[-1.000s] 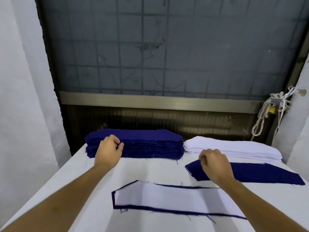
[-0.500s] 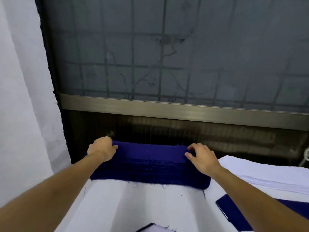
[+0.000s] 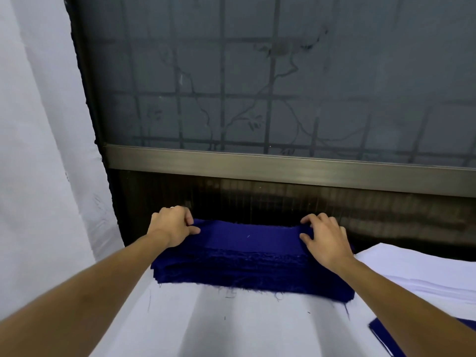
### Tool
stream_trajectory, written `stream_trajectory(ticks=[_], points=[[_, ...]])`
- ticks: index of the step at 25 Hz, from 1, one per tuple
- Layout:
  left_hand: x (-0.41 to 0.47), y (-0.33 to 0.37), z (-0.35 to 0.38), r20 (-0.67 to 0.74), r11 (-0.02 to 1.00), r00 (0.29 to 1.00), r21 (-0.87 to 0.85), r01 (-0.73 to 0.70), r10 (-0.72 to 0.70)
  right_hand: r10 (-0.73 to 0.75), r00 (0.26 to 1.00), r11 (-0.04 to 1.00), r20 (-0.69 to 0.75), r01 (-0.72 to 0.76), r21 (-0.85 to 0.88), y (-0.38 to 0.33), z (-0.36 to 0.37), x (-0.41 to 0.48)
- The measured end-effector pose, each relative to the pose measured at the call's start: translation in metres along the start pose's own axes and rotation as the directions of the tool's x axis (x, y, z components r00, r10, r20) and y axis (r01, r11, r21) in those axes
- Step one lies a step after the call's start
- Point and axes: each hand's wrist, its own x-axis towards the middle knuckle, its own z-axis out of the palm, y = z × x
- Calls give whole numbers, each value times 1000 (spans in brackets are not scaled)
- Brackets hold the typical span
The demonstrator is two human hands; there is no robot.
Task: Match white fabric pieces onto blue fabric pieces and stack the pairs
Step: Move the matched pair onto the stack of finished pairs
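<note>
At the far edge of the white-covered table (image 3: pixel 206 320), against the dark sill, sits one thick stack of blue fabric pieces (image 3: pixel 247 273). Its frayed near edge faces the person, and the layers are too many and too fine to count. Both of the person's hands are on it, one at each end.

The left hand (image 3: pixel 172 228) is at the left end of the top blue fabric piece (image 3: pixel 247 237). Its thumb lies across the upper face and its fingers (image 3: pixel 188 219) are curled over the far corner, so it grasps that piece. The right hand (image 3: pixel 325 240) is at the right end of the same piece. Its thumb is on top and its fingers (image 3: pixel 310 219) are bent round the far edge, pinching the cloth there. The far edge of the piece looks slightly raised between the two hands.

Just beside the blue stack, on its right, lies one stack of white fabric pieces (image 3: pixel 417 271), lower and flatter, partly behind the right forearm. One single blue piece (image 3: pixel 386 340) lies flat on the table at the lower right, apart from both stacks, and the picture's edge cuts it off.

Behind the table stands one frosted window (image 3: pixel 257 86) with a dark grid showing through it, and one metal rail (image 3: pixel 257 167) runs along its base. A white wall (image 3: pixel 38 150) fills the left side.
</note>
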Motion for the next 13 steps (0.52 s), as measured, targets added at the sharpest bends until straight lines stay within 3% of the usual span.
stream_trajectory(ticks=[4,6,9,13], points=[[-4,4,-3,42,989,994,-113,-97,103,-35,999,993,-42,30,-113,-9,0,-1],[-7,10,-8,-35,984,983,0,-179,179,-112,991,983,-66,101,-150,-24,1,-3],[-16,20,-18,-63,897,923,268,-351,380,-249,968,968,-39,248,-43,-67,7,-1],[-34,39,-27,-85,799,837,364,-479,541,-402,916,896,-17,397,201,-139,15,7]])
